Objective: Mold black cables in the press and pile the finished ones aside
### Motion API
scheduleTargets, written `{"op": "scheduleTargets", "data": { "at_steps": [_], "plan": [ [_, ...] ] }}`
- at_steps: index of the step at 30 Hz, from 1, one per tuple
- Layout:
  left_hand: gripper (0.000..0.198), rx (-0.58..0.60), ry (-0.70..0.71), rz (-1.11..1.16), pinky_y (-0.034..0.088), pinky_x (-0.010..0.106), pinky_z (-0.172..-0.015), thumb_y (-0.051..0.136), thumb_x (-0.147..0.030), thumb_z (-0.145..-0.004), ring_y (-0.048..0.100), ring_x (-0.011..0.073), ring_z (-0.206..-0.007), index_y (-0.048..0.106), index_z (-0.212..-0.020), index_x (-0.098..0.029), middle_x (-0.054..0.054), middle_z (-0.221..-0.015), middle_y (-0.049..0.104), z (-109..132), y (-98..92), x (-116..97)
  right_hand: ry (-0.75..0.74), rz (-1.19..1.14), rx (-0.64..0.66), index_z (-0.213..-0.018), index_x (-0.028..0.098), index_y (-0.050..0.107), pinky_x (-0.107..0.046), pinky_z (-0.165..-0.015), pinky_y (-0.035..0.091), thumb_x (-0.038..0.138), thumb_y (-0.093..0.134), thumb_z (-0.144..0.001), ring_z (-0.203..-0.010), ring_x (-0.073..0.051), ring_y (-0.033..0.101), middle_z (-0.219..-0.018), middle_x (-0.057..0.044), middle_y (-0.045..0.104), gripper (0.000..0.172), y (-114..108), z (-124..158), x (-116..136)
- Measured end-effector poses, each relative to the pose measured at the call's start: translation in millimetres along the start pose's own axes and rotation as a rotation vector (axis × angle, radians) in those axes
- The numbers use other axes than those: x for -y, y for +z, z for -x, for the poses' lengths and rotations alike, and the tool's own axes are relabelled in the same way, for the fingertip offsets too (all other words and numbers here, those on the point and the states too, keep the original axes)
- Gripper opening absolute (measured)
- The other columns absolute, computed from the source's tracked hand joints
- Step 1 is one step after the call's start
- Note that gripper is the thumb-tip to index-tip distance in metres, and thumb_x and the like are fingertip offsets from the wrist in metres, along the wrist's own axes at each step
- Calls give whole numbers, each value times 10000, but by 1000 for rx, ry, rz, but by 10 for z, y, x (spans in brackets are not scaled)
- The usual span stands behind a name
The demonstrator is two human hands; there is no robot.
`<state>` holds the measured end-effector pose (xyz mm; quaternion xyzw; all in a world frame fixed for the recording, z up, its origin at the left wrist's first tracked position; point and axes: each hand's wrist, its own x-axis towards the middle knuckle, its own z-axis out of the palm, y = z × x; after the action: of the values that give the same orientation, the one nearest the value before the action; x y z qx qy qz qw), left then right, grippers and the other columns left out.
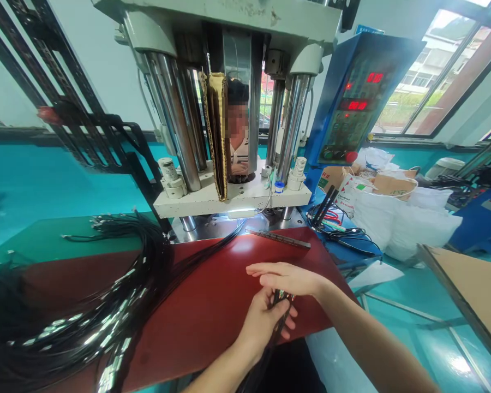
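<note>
My left hand (264, 322) is closed around a thin bundle of black wires (281, 310) with small metal terminals at the top end. My right hand (286, 278) lies flat just above it, fingers extended to the left, and seems to hold nothing. Its thumb is hidden. A large mass of black wires with shiny crimped terminals (85, 311) spreads over the left of the red mat (213, 295), with strands reaching toward the press. A narrow metal bar (278, 238) lies on the mat's far edge, beyond my hands.
A hydraulic press with steel columns (175, 120) stands straight ahead, its lit bed just beyond the mat. A blue control panel with red displays (355, 98) is to its right. Black cables (335, 229), white sacks (396, 224) and a cardboard sheet (474, 289) lie further right.
</note>
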<state>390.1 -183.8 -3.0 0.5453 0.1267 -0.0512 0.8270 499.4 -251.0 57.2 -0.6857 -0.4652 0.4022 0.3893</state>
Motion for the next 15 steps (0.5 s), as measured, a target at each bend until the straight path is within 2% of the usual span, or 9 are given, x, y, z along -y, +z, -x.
{"op": "scheduleTargets", "data": {
  "at_steps": [2, 3, 5, 6, 8, 10, 12, 15],
  "plan": [
    [254, -62, 49, -7, 424, 196, -418, 550, -338, -745, 526, 88, -496, 459, -832, -117, 36, -665, 589, -21, 16, -5, 58, 45, -60, -1259, 195, 463, -263, -720, 495, 350, 462, -849, -985, -202, 571, -1260, -79, 504, 438, 14, 2, 22],
    [255, -87, 78, -1, 422, 197, -413, 535, -348, -758, 525, 88, -485, 449, -847, -124, 28, -662, 586, -33, 12, -9, 90, 30, -109, -1264, 203, 454, -234, -592, 501, 359, 452, -850, -849, -183, 619, -1251, -85, 510, 443, 28, 2, 17],
    [269, -110, 111, 6, 399, 196, -377, 494, -379, -787, 506, 84, -432, 417, -897, -146, 5, -645, 579, -63, -12, -18, 129, -36, -189, -1258, 214, 457, -196, -402, 439, 391, 415, -861, -586, -124, 618, -1220, -92, 532, 437, 68, -7, -15],
    [276, -104, 109, -4, 378, 193, -353, 477, -397, -796, 488, 81, -400, 406, -905, -153, -2, -631, 576, -81, -30, -22, 136, -60, -206, -1245, 217, 470, -190, -359, 412, 407, 400, -865, -522, -108, 600, -1200, -90, 547, 430, 90, -17, -37],
    [288, -69, 79, -35, 343, 186, -321, 468, -424, -798, 455, 76, -366, 411, -871, -150, -4, -598, 567, -117, -68, -22, 115, -48, -214, -1204, 219, 511, -196, -387, 439, 420, 410, -860, -585, -132, 622, -1174, -79, 566, 411, 127, -53, -80],
    [288, -41, 54, -24, 326, 178, -322, 487, -425, -789, 434, 65, -364, 424, -822, -147, -5, -576, 556, -148, -103, -14, 71, 13, -241, -1166, 211, 545, -227, -540, 506, 413, 443, -850, -805, -190, 634, -1146, -73, 587, 389, 136, -112, -129],
    [274, -41, 43, 44, 317, 169, -345, 515, -407, -778, 419, 51, -374, 431, -788, -147, -11, -563, 545, -165, -134, -8, 8, 34, -271, -1149, 175, 553, -271, -726, 508, 388, 442, -855, -962, -208, 590, -1112, -84, 609, 379, 94, -184, -200],
    [261, -14, 4, 132, 305, 163, -377, 571, -369, -747, 418, 38, -399, 456, -766, -136, -1, -575, 550, -158, -175, -21, -6, 194, -387, -1120, 134, 552, -280, -830, 471, 321, 306, -906, -960, -164, 592, -1049, -80, 640, 376, -87, -254, -364]
  ]
}}
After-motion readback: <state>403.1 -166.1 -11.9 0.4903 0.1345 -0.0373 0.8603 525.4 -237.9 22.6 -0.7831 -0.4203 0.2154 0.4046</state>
